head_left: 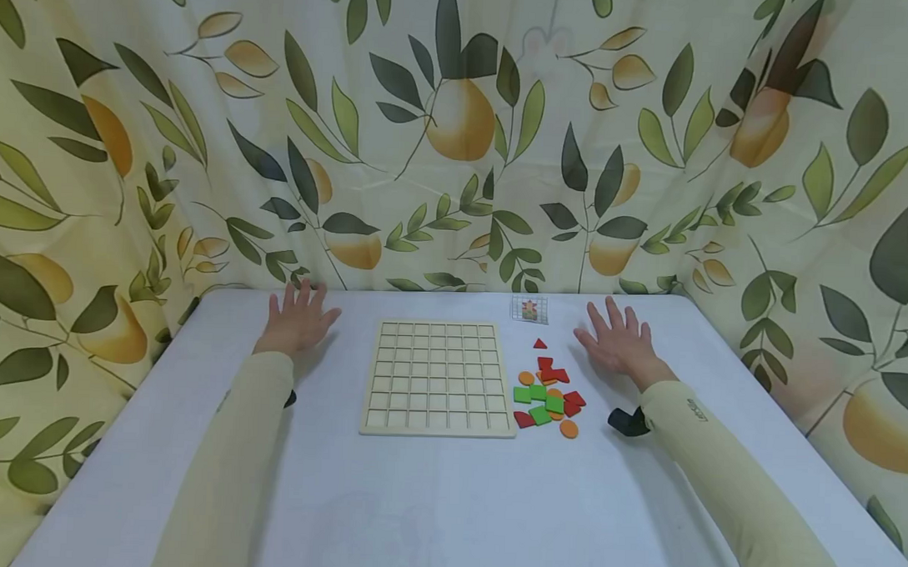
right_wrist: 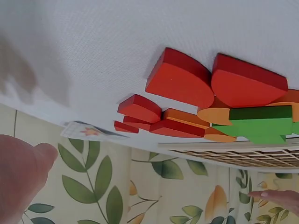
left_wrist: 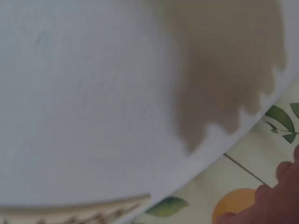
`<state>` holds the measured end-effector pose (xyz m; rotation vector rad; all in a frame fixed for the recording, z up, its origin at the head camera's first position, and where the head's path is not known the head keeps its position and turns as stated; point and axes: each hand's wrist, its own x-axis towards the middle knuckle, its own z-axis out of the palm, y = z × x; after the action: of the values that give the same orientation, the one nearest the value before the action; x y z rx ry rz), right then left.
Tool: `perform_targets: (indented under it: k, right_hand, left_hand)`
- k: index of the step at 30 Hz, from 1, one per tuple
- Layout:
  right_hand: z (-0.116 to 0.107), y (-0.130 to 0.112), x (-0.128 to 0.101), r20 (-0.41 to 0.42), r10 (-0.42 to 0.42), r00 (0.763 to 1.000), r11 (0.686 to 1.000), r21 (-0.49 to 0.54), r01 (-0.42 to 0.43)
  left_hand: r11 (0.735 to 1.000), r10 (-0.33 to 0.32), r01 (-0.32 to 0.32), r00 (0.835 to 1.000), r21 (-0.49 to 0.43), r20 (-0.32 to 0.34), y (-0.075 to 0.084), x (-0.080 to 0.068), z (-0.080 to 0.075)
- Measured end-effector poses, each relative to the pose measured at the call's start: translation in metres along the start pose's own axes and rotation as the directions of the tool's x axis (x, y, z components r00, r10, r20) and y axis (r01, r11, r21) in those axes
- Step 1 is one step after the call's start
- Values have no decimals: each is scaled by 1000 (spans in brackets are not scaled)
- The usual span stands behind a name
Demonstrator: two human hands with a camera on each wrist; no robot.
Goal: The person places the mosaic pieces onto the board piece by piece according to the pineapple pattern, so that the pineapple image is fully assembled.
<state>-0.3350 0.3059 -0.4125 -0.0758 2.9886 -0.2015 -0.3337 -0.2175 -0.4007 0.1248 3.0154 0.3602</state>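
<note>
Wooden grid board [head_left: 439, 378] lies flat mid-desk, cells bare. White-covered desk [head_left: 431, 500] backed by leaf-and-pear curtain [head_left: 459, 133]. Left hand [head_left: 297, 321] rests palm down left of the board, apart from it, fingers [head_left: 301, 293] spread straight, holding nothing. Right hand [head_left: 619, 342] lies flat right of the pile, fingers [head_left: 613, 310] spread, also holding nothing. Loose pile of red, green and orange shape pieces [head_left: 549, 394] sits just beside the board's right edge, between board and right hand; one small red triangle [head_left: 539, 344] slightly apart. Small pattern card [head_left: 529, 309] beyond the pile, print probably a coloured figure, too small to tell. Right wrist view shows pieces stacked, overlapping.
</note>
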Motion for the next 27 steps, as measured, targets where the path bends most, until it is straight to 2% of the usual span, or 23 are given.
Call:
perform_targets:
  k: [2, 3, 6, 10, 12, 14, 17, 22, 25, 27]
  right_hand:
    - [0, -1, -1, 2, 0, 1000, 1000, -1, 0]
    - [-1, -2, -1, 1, -2, 1000, 1000, -1, 2]
    - [-1, -3, -1, 3, -5, 1000, 1000, 2, 5]
    - [0, -4, -1, 11, -8, 1000, 1000, -1, 8]
    - [0, -6, 0, 13, -12, 1000, 1000, 0, 12]
    - [0, -8, 0, 12, -15, 1000, 1000, 9, 15]
    - [0, -11, 2, 10, -20, 1000, 1000, 18, 20]
    - [-2, -15, 2, 5, -34, 999, 999, 20, 34]
    - [-3, -18, 3, 3, -36, 999, 999, 8, 36]
    - [-3, -19, 3, 3, -40, 999, 999, 4, 40]
  left_hand:
    - [992, 61, -61, 998, -109, -3, 0, 3, 3]
    - [980, 92, -93, 996, -175, -12, 1, 4, 5]
    - [920, 144, -150, 989, -362, -43, 10, 5, 11]
    - [795, 84, -100, 995, -599, -55, 26, 4, 21]
    - [704, 39, -57, 998, -708, -42, 33, 4, 27]
    - [631, 10, -35, 999, -775, -37, 37, 4, 33]
    - [577, 10, -29, 1000, -816, -28, 40, 1, 43]
    - [625, 86, -107, 994, -774, -68, 41, -5, 53]
    - [662, 122, -141, 989, -736, -81, 43, -10, 51]
    - [702, 140, -156, 987, -695, -80, 41, -9, 52]
